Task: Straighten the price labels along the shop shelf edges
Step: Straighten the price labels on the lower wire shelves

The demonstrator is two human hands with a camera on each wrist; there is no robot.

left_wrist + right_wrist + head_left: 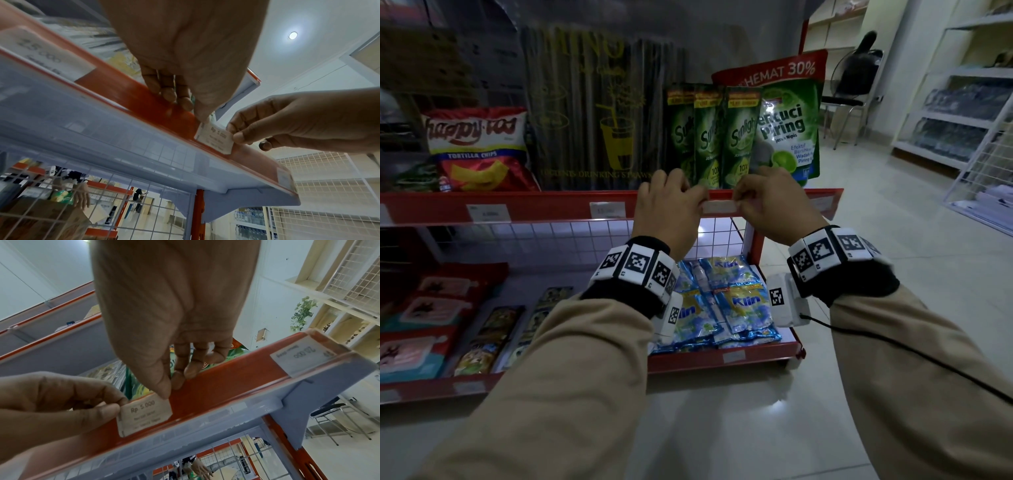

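Upper shelf of a red metal shop rack, seen from above and from below. At far left a red and yellow bag of tortilla chips stands on the shelf, beside a tall dark pack of drinking straws; further right stand three green dish-soap pouches and a larger green and red refill pouch. Along the red shelf edge strip sit two white paper price labels, then the small white paper price label marked Rp 5.000, which lies against the strip between the two hands, below the soap pouches. The left hand pinches the label's left end between thumb and curled fingers; the other fingers rest on the top of the strip. The right hand pinches the label's right end in the same way, its fingers curled close. In the right wrist view the label sits slightly tilted on the strip. Near the strip's right end is another white label marked 23.000. On the lower shelf lie blue and yellow detergent sachets.
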